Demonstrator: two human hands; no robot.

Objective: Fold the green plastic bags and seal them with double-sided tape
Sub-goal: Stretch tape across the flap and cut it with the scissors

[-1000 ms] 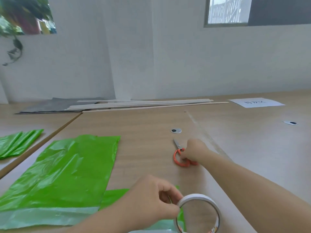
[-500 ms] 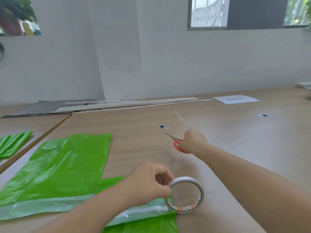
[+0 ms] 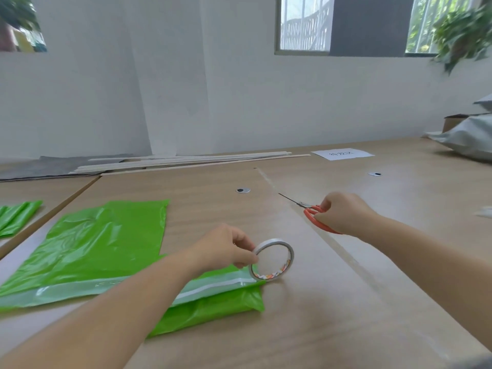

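Two grips at once. Pinching the tape roll (image 3: 269,276) upright by its left rim with the left hand (image 3: 226,249), thumb and fingertips closed on the band. Clasping the orange handles of the scissors (image 3: 306,210) in the right hand (image 3: 343,214), beyond and to the right of that pinch, well apart from it, with blades together and aimed away. Standing the roll just below the pinch, at the right corner of the green bag (image 3: 106,241) spread on the table (image 3: 319,328).

Judged partly done: a white tape strip (image 3: 213,286) apparently already run along the bag's pale band, leftward from the roll. Cannot tell a fold from a second bag in the green nearer than that band. Probably left: bringing the scissors across to the pinch, cutting the strip, then folding and pressing shut. Far left of the pinch, more green bags (image 3: 16,217), likely waiting their turn.
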